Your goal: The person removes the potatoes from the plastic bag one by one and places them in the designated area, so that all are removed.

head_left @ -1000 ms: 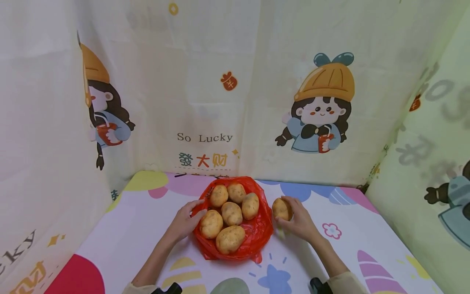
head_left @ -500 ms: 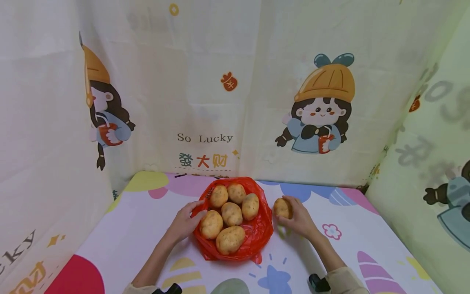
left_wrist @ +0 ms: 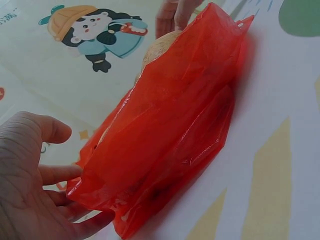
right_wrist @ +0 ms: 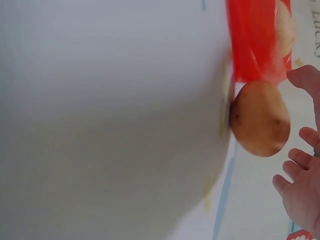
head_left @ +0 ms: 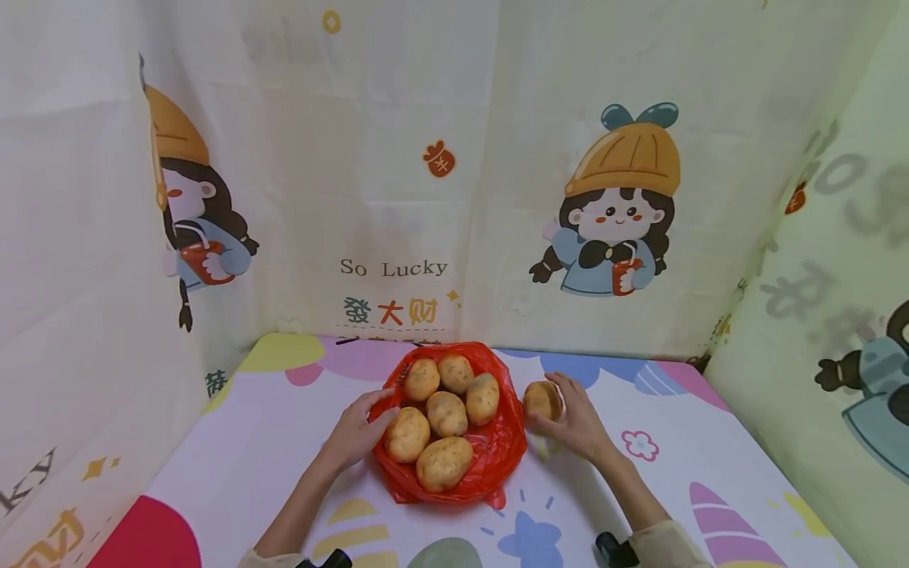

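Observation:
A red plastic bag (head_left: 500,454) with a wide-open mouth stands on the table, and several potatoes (head_left: 445,464) show inside it. My left hand (head_left: 353,432) is at the bag's left side; in the left wrist view its extended fingers (left_wrist: 59,175) touch the red plastic, with the thumb apart from it. One loose potato (right_wrist: 261,119) rests on the table right beside the bag's right side. Around that potato curves my right hand (head_left: 577,422), thumb on the near side and fingers on the far side. The right wrist view shows those fingers (right_wrist: 295,165) loosely spread and apart from the potato.
The table (head_left: 611,505) wears a white cover with colourful printed shapes. Cloth walls (head_left: 490,197) with cartoon figures enclose it at the back and both sides. Black wrist cameras (head_left: 616,548) sit at the beige cuffs.
The head view has turned slightly. My right fingers stand a little wider from the loose potato, which stays beside the bag. The left hand and the bag have not moved.

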`<state>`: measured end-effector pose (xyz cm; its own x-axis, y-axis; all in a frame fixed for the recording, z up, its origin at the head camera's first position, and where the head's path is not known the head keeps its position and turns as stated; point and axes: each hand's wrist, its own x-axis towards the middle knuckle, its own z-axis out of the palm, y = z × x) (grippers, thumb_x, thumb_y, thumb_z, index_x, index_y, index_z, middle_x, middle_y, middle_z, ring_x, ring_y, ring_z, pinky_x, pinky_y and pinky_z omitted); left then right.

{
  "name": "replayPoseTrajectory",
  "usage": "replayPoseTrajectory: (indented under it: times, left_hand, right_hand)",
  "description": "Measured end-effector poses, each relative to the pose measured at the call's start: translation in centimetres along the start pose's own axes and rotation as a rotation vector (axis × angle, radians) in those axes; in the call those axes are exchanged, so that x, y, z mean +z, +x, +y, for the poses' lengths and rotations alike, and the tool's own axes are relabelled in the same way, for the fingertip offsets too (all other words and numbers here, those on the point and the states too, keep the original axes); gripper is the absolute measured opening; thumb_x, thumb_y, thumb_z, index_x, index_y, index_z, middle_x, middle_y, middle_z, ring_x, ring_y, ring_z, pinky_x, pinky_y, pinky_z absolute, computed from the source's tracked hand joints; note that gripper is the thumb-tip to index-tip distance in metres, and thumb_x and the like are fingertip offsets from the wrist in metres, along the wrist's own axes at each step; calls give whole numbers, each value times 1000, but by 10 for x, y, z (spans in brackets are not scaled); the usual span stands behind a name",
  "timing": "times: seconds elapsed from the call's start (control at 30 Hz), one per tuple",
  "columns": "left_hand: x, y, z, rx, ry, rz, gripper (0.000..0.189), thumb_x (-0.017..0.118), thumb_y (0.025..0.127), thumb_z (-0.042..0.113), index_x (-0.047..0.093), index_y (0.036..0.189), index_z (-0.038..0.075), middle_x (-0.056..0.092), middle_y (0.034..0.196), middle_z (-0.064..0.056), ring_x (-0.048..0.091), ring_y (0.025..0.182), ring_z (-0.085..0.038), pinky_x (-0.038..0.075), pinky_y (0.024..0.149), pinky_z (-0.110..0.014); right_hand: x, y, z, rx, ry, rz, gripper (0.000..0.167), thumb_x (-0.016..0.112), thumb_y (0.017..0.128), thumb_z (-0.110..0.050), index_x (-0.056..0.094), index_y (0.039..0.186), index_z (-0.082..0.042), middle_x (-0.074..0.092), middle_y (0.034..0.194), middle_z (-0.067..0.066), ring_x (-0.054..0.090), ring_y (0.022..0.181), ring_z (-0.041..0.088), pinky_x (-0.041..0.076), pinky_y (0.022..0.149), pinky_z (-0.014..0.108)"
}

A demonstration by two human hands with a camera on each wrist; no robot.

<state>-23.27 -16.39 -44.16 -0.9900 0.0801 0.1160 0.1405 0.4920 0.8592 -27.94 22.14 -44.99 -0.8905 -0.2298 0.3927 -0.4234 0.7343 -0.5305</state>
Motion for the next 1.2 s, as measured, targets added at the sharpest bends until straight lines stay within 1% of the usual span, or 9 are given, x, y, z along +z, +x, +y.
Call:
replayPoseTrajectory:
  times: [0.17,0.3,0.4,0.73,0.87,0.93,0.97,1.1,1.2]
  left_hand:
    - [1,0,-1,20,6,-1,49,61,102,26,55,144,0,52,148,-22,42,142,-44,35,114,-64]
    - [2,1,-2,29,6,-3,49,60,102,26,55,144,0,53,148,-22,42,141,-44,36,113,-64]
    - [2,1,-3,24,-1,-2,50,61,102,27,55,144,0,53,148,-21,43,141,-43,36,113,-64]
    - [4,3,-4,23,5,8,50,60,102,27,55,144,1,52,148,-22,42,142,-43,36,113,-65]
    - [4,2,-4,34,1,13,50,60,101,27,56,143,0,53,147,-23,43,141,-45,37,112,-66]
    - [4,2,-4,33,1,12,50,60,101,26,56,143,0,53,147,-23,43,141,-45,37,112,-66]
    - [4,2,-4,23,-5,9,50,60,101,26,55,144,0,53,147,-23,43,141,-44,37,113,-65]
    - [4,2,-3,8,-5,0,50,60,101,26,55,145,1,52,148,-21,42,142,-43,37,113,-64]
    - [4,2,-3,18,-1,-1,50,61,101,27,55,144,1,52,148,-21,42,142,-43,37,113,-64]
  right_hand:
    - [0,0,-12,7,30,-11,76,82,84,-30,49,147,-3,45,150,25,47,134,45,47,102,67]
    - [2,1,-25,25,67,-21,76,83,84,-27,47,149,-8,44,152,22,48,133,42,52,98,62]
    - [5,3,-34,25,80,-20,77,83,84,-25,46,150,-10,43,152,20,47,135,43,52,98,62]
    - [21,9,-52,-40,103,10,75,83,83,-25,49,148,-7,49,149,17,46,135,40,46,103,67]
    - [27,12,-59,-40,109,-1,76,83,83,-25,48,148,-6,49,150,15,47,134,37,52,98,62]
    - [30,13,-62,-33,125,-12,76,82,84,-25,47,149,-7,49,150,14,48,134,36,54,97,59]
    - [32,14,-64,-30,129,-18,76,82,84,-26,47,150,-7,49,150,13,49,134,35,56,94,58]
    - [37,16,-68,-51,128,-20,76,82,85,-27,47,149,-7,50,148,14,50,134,35,55,96,58]
    - [41,18,-70,-73,113,-15,73,82,86,-26,49,148,-7,52,146,15,52,132,35,54,98,59]
